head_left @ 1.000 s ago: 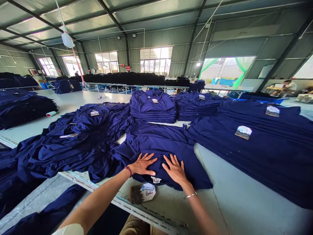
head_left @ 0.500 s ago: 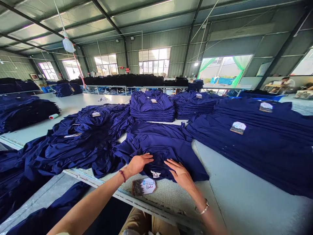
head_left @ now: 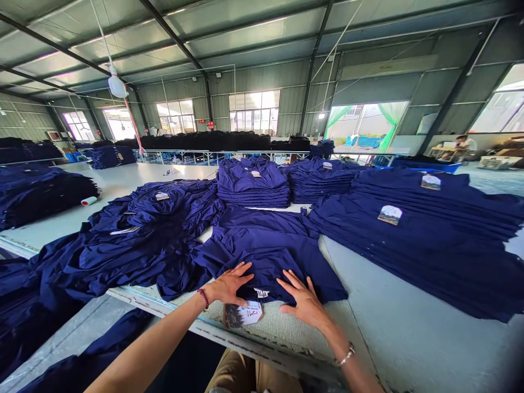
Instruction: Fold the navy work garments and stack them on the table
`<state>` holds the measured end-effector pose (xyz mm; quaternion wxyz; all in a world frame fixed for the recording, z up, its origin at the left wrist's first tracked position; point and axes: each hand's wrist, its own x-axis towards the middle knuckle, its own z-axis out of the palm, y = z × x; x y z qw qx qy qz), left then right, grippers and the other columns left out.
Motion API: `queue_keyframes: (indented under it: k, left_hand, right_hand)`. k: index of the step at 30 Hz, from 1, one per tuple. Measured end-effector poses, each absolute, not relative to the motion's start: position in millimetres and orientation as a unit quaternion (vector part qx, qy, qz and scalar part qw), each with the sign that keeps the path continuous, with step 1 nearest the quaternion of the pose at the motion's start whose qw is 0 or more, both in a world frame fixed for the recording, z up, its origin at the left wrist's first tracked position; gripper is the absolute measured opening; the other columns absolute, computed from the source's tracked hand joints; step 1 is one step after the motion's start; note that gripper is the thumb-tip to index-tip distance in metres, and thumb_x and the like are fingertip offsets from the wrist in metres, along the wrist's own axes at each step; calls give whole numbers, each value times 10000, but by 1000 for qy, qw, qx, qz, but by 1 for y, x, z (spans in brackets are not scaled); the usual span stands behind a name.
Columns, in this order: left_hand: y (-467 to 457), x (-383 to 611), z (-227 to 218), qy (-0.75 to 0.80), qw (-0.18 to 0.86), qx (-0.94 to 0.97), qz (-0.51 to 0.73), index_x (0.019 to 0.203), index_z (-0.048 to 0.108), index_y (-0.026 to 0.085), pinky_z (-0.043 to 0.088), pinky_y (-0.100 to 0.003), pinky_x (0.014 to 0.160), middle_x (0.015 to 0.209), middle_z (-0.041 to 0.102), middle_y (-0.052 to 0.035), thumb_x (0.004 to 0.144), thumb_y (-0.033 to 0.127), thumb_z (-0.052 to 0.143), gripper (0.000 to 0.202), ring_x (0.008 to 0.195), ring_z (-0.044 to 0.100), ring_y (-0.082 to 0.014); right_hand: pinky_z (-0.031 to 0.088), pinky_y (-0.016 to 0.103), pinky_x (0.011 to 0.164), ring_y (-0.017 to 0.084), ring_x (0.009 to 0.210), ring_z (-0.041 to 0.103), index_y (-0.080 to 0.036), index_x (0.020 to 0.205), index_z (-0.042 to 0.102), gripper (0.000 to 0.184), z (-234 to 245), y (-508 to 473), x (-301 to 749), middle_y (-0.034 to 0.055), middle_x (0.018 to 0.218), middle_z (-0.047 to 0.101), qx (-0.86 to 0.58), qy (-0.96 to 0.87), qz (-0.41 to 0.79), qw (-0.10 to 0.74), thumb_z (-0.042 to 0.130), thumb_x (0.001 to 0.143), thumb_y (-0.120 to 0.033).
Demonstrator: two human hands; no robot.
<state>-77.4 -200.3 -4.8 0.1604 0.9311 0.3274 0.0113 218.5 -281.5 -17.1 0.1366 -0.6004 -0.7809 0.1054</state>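
Observation:
A navy blue garment [head_left: 270, 240] lies spread on the table in front of me, its collar end toward me. My left hand [head_left: 230, 284] rests with fingers spread on the left of that end, its thumb beside the hang tag [head_left: 242, 314]. On the right, my right hand [head_left: 301, 296] lies with spread fingers on the cloth. Between the hands a small white neck label [head_left: 262, 293] shows. The printed hang tag lies on the table below it.
A loose heap of navy garments [head_left: 151, 240] is on the left. Folded stacks stand behind [head_left: 251, 185] and at right [head_left: 421, 234]. The table edge [head_left: 196, 327] runs close to me. A lint roller [head_left: 89, 201] lies far left; a person [head_left: 464, 144] sits far right.
Both hands have opened wider, with fingers and thumbs spread more over the cloth. The hands have shifted slightly toward me. The garment is nearly unchanged; the camera view has turned slightly.

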Motion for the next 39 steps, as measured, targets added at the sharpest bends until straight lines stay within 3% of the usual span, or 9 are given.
queue_keyframes:
  k: [7, 14, 17, 20, 23, 28, 32, 35, 39]
  left_hand:
    - [-190, -79, -8, 306, 132, 943, -3, 1467, 449, 252, 330, -361, 1170, 1593, 335, -57, 773, 128, 613, 723, 1443, 356, -249]
    - [-208, -73, 20, 326, 112, 939, -11, 1305, 618, 266, 444, -336, 1077, 1395, 606, -27, 838, 88, 486, 517, 1270, 575, -217]
    - [-210, -80, 32, 306, 155, 938, -45, 1342, 592, 258, 444, -349, 1075, 1471, 528, -52, 865, 273, 585, 476, 1303, 543, -241]
    - [-204, -77, 41, 307, 177, 935, 11, 1293, 635, 227, 453, -341, 1063, 1396, 602, -72, 922, 480, 540, 459, 1261, 579, -240]
    - [-191, -59, 41, 334, 117, 928, 119, 1286, 634, 215, 421, -333, 1094, 1325, 654, -67, 1005, 408, 398, 414, 1271, 565, -203]
    - [-176, -27, 10, 355, 21, 928, 111, 1518, 350, 304, 185, -579, 1193, 1623, 274, -64, 991, 532, 384, 575, 1508, 173, -293]
    - [-170, -25, -12, 408, 99, 907, 3, 1566, 189, 331, 191, -699, 1126, 1652, 152, -91, 948, 652, 361, 717, 1505, 139, -364]
    - [-158, -25, -6, 395, 142, 908, 7, 1534, 300, 333, 258, -668, 1115, 1616, 284, -101, 936, 662, 384, 687, 1472, 255, -361]
    - [-118, -9, 13, 422, 134, 886, 139, 1363, 556, 204, 403, -412, 1104, 1367, 604, -116, 995, 449, 399, 469, 1276, 542, -241]
  right_hand:
    - [110, 546, 1221, 227, 1349, 493, -324, 1366, 569, 622, -17, -277, 212, 1, 1425, 569, -593, -787, 82, 151, 461, 790, -118]
    - [464, 355, 1015, 258, 1145, 645, -252, 1300, 650, 499, 5, -279, 212, 46, 1261, 694, -597, -769, 165, 158, 458, 842, -200]
    - [422, 361, 1070, 264, 1235, 584, -245, 1289, 657, 471, 13, -281, 217, 51, 1308, 666, -559, -781, 227, 164, 559, 848, -377]
    - [408, 363, 1087, 234, 1225, 588, -244, 1245, 681, 480, 23, -275, 216, 68, 1306, 664, -536, -785, 238, 201, 519, 883, -515]
    - [340, 388, 1144, 215, 1294, 533, -233, 1253, 675, 490, 27, -258, 207, 87, 1405, 587, -562, -776, 163, 235, 385, 957, -494]
    - [83, 641, 1180, 275, 1510, 161, -348, 1480, 410, 530, 6, -230, 194, 8, 1624, 256, -628, -762, 88, 129, 343, 975, -496]
    - [100, 704, 1146, 312, 1510, 144, -411, 1507, 315, 558, -15, -225, 199, -20, 1636, 207, -659, -738, 126, 69, 312, 970, -560]
    - [71, 711, 1145, 324, 1489, 224, -385, 1428, 483, 503, -13, -218, 205, 4, 1588, 348, -643, -751, 118, 88, 385, 958, -536]
    - [116, 655, 1172, 271, 1395, 410, -316, 1148, 708, 392, 5, -182, 208, 35, 1413, 581, -621, -760, 65, 182, 375, 982, -440]
